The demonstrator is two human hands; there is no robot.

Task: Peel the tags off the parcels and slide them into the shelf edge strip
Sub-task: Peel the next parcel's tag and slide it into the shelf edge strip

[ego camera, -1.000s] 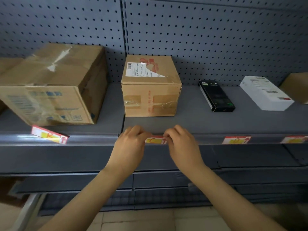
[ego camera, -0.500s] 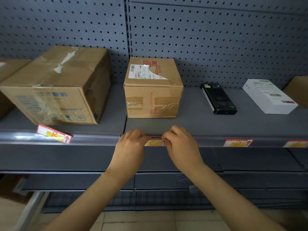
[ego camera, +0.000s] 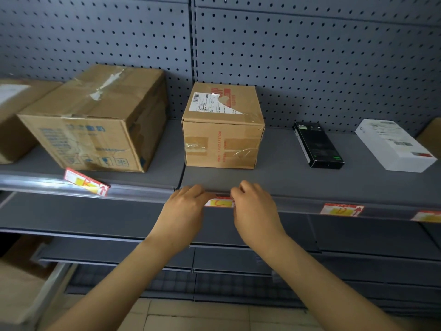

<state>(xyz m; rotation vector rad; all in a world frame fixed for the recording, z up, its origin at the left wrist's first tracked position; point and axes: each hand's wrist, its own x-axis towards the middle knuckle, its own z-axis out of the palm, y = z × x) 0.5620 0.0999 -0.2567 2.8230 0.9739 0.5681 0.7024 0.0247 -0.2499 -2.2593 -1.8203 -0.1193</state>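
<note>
A red and yellow tag (ego camera: 219, 202) sits in the clear shelf edge strip (ego camera: 143, 190), below a small cardboard parcel (ego camera: 223, 130) with a white shipping label. My left hand (ego camera: 185, 209) pinches the tag's left end and my right hand (ego camera: 256, 209) pinches its right end; both ends are hidden by my fingers. Another tag (ego camera: 86, 182) lies tilted on the strip in front of a large cardboard parcel (ego camera: 95, 120). Two more tags (ego camera: 341, 209) (ego camera: 427, 216) sit in the strip to the right.
A black slim box (ego camera: 317, 144) and a white box (ego camera: 393, 146) lie on the grey shelf (ego camera: 286, 177) at the right. More cardboard boxes stand at the far left (ego camera: 14, 120) and far right (ego camera: 432, 134). A pegboard wall backs the shelf; lower shelves sit underneath.
Both hands stay on the tag's ends at the strip, barely shifting. The view has tilted slightly, so the shelf appears a little lower in frame.
</note>
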